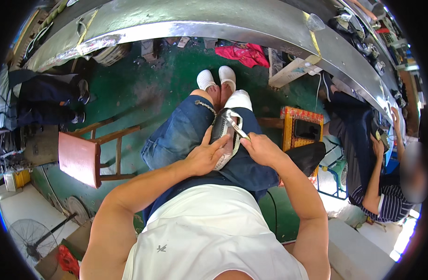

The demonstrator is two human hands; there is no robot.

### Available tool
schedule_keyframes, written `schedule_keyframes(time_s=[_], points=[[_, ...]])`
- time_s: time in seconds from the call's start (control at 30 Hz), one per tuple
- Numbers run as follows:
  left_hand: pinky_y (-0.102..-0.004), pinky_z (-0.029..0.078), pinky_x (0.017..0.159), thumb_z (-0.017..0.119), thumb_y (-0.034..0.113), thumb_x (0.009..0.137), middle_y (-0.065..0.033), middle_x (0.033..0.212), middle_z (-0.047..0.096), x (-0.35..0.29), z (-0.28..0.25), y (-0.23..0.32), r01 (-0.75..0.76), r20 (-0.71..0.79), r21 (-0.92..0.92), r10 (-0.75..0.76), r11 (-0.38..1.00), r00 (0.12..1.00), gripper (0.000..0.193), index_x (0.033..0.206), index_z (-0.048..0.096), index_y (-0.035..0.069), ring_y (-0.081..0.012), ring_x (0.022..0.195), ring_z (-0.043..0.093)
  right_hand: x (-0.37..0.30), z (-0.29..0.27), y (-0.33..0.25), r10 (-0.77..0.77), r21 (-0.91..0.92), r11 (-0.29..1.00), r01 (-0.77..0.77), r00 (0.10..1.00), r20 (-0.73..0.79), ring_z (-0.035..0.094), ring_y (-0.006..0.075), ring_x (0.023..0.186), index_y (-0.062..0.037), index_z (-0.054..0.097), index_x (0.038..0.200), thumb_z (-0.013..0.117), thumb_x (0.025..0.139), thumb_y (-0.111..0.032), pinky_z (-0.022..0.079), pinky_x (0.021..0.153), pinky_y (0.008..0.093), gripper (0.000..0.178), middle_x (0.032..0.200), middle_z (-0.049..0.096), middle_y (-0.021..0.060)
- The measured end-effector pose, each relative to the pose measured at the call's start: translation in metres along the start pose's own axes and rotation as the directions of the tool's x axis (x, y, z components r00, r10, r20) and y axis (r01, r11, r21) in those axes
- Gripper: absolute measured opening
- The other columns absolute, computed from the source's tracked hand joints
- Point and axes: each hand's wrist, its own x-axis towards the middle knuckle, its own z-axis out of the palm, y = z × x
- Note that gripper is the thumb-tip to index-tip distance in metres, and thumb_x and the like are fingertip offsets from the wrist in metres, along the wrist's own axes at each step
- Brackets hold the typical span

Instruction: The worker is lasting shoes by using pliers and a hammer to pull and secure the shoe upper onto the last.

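A black shoe upper point(219, 125) with a pale inner edge rests sole side up across my thighs. My left hand point(205, 156) grips its near left side, thumb and fingers spread around it. My right hand point(262, 148) is closed around the handle end of a slim metal hand tool point(234, 125). The tool's shiny head lies over the far end of the shoe, by its pale rim; its exact kind is not clear. A white wrap point(239, 101) covers my right knee just beyond the shoe.
A long metal-topped workbench point(186, 21) spans the far side. At left stands a stool point(79, 158) with a reddish seat. To my right, a black phone point(307, 129) lies on a patterned stool point(288, 121). A co-worker in a striped shirt point(386, 198) sits farther right. Pink cloth point(244, 55) lies under the bench.
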Motion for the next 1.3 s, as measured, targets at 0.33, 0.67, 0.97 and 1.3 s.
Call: schedule_keyframes(time_s=[0.33, 0.67, 0.97, 1.3], points=[[-0.0373, 0.031, 0.12, 0.072, 0.027, 0.093, -0.0328, 0.159, 0.03, 0.009, 0.01, -0.023, 0.026, -0.135, -0.196, -0.054, 0.98, 0.989, 0.098, 0.16, 0.008, -0.006, -0.0398, 0.146, 0.038, -0.039, 0.021, -0.019, 0.032, 0.169, 0.984, -0.055, 0.99, 0.134, 0.065, 0.0483, 0.091, 0.003, 0.059, 0.096, 0.046, 0.107, -0.035, 0.05, 0.081, 0.0522, 0.042, 0.091, 0.068, 0.0285], [-0.0414, 0.044, 0.11, 0.08, 0.008, 0.075, -0.0227, 0.148, 0.044, -0.018, -0.092, 0.05, -0.278, -0.142, 0.285, 0.327, 0.918, 0.934, 0.09, 0.152, 0.033, 0.001, -0.0432, 0.131, 0.052, -0.078, 0.044, 0.031, 0.229, 0.764, 0.643, -0.06, 0.967, -0.116, 0.066, 0.0157, 0.074, 0.0017, 0.063, 0.1, 0.04, 0.111, -0.037, 0.052, 0.069, 0.0322, 0.046, 0.076, 0.066, 0.0082], [-0.033, 0.054, 0.09, 0.08, 0.005, 0.085, -0.0132, 0.117, 0.067, 0.072, -0.084, 0.055, -0.321, -0.357, -0.462, 0.158, 0.827, 0.921, 0.059, 0.135, 0.052, -0.003, -0.0181, 0.103, 0.065, -0.092, 0.031, 0.024, 0.218, 0.673, 0.733, -0.093, 0.971, -0.103, 0.066, 0.0149, 0.077, 0.0016, 0.062, 0.111, 0.063, 0.098, -0.018, 0.053, 0.072, 0.0315, 0.024, 0.091, 0.068, 0.0086], [-0.0407, 0.055, 0.083, 0.068, 0.012, 0.092, -0.0217, 0.101, 0.07, -0.011, -0.007, 0.009, -0.084, -0.373, -0.108, 0.038, 0.991, 0.927, 0.028, 0.118, 0.07, 0.0, -0.0371, 0.093, 0.07, -0.094, 0.011, 0.003, -0.099, 0.376, 0.924, 0.065, 0.993, 0.071, 0.063, 0.043, 0.106, -0.0001, 0.057, 0.131, 0.062, 0.096, -0.017, 0.049, 0.093, 0.0469, 0.04, 0.114, 0.065, 0.0245]])
